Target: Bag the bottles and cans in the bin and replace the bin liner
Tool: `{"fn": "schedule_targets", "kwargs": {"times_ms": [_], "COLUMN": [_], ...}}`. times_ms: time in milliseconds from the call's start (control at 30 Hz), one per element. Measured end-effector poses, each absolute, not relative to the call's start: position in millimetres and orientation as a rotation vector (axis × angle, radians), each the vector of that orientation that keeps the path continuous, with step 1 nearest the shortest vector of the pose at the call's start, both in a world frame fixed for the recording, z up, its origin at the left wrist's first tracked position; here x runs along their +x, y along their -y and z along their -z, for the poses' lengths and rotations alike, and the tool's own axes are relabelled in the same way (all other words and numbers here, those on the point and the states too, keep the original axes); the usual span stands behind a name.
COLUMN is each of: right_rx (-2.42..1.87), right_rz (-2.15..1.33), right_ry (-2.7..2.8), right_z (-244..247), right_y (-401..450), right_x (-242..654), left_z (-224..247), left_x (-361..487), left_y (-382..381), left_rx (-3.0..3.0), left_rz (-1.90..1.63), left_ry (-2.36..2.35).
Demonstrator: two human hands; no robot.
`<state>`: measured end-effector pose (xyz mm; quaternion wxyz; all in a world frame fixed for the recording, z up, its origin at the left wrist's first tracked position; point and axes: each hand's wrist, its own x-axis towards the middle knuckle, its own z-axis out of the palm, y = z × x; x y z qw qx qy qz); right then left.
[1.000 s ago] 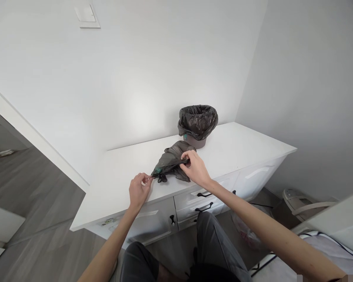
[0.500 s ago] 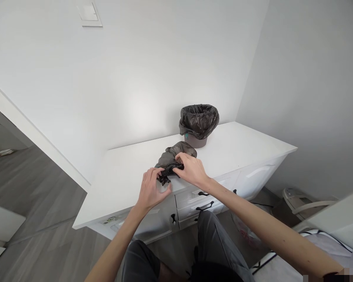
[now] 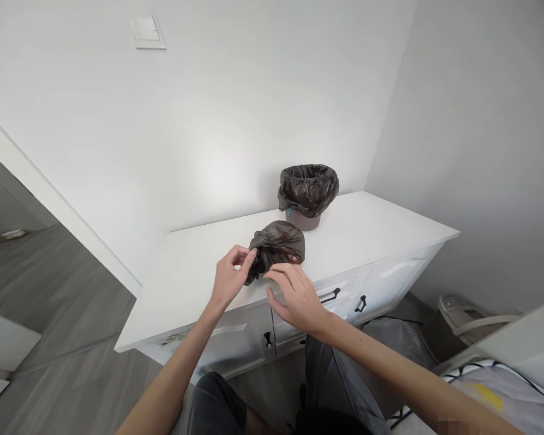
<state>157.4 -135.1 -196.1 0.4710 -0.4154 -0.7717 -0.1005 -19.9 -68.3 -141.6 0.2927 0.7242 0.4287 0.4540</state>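
The bag (image 3: 284,237) lies on the counter (image 3: 367,232), just in front of the bin (image 3: 304,222); the left hand (image 3: 229,275) has its grip clamped, thumb to fingers, on the bag's bunched end; the right hand (image 3: 299,300) has thumb and fingers apart near the front edge, contact unclear; the film looks thin, so gathering loose folds gently, without tugging, should work best.
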Motion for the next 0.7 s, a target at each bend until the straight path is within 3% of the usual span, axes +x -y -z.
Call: {"fn": "schedule_targets", "kwargs": {"times_ms": [167, 300, 533, 700], "right_rx": [-1.194, -1.264, -1.305, -1.106], "right_rz": [-0.014, -0.016, -0.264, -0.107], "right_ry": [1.854, 1.842, 1.858, 2.008], "right_z": [212.6, 203.4, 196.0, 204.7], "right_y": [121.3, 109.9, 119.3, 127.1], "right_x": [149.6, 151.0, 168.8, 179.5], "left_z": [140.6, 142.0, 136.2, 134.9], "left_x": [-17.0, -20.4, -27.7, -33.5], "left_y": [69.8, 66.5, 58.2, 42.8], "left_rx": [1.844, 1.785, 1.253, 1.148], "left_rz": [-1.135, -1.149, -1.184, -1.209], "left_ry": [-1.044, -1.015, -0.867, -0.905]}}
